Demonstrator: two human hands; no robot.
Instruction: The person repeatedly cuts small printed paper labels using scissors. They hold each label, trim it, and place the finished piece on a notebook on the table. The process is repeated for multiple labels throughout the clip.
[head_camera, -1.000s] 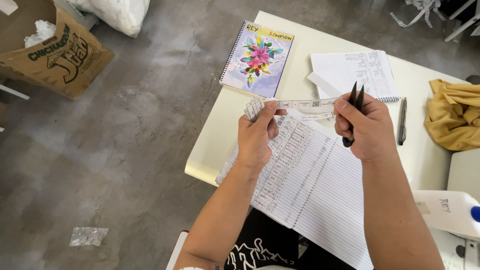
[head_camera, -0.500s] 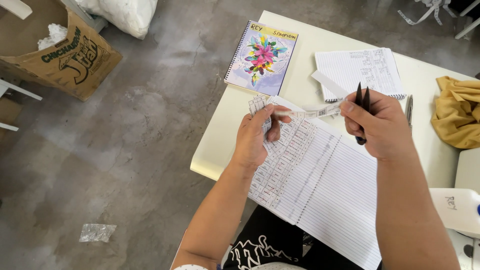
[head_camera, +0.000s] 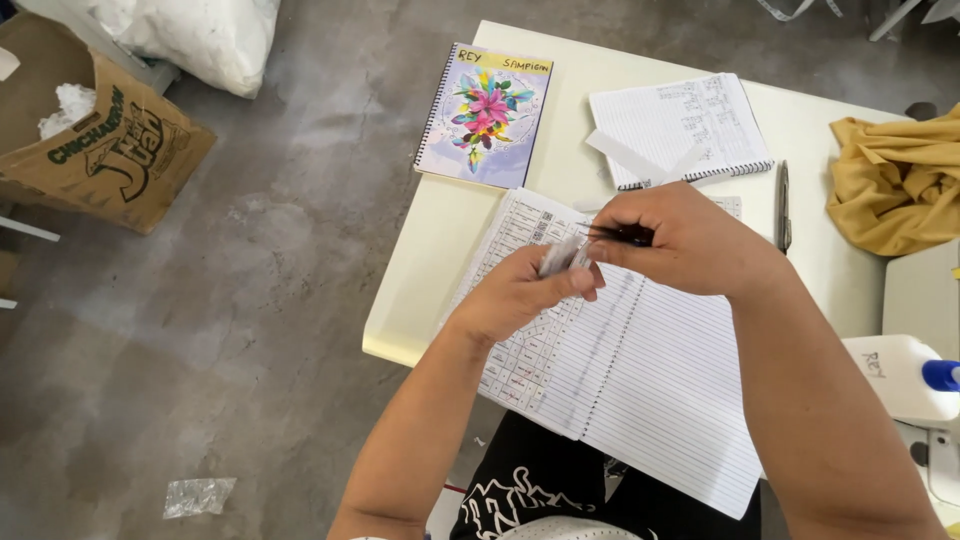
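Observation:
My left hand (head_camera: 520, 295) pinches a narrow white paper strip (head_camera: 562, 254) above an open spiral notebook (head_camera: 640, 370) lying on the pale table (head_camera: 440, 240). The notebook's left page carries small stuck-on printed pieces; its right page is lined and blank. My right hand (head_camera: 690, 245) holds black scissors (head_camera: 625, 235) with the blades pointing left, meeting the strip at my left fingertips. Both hands are close together over the notebook's upper part.
A closed spiral notebook with a flower cover (head_camera: 485, 115) and another open written notebook (head_camera: 685, 125) with loose strips lie farther back. A dark pen (head_camera: 783, 205), a mustard cloth (head_camera: 900, 180), a white glue bottle (head_camera: 900, 375). A cardboard box (head_camera: 95, 135) and white bag (head_camera: 200, 35) stand on the concrete floor.
The strip was held stretched out flat between both hands; now the hands have come together lower over the notebook, with the scissors turned sideways against the strip.

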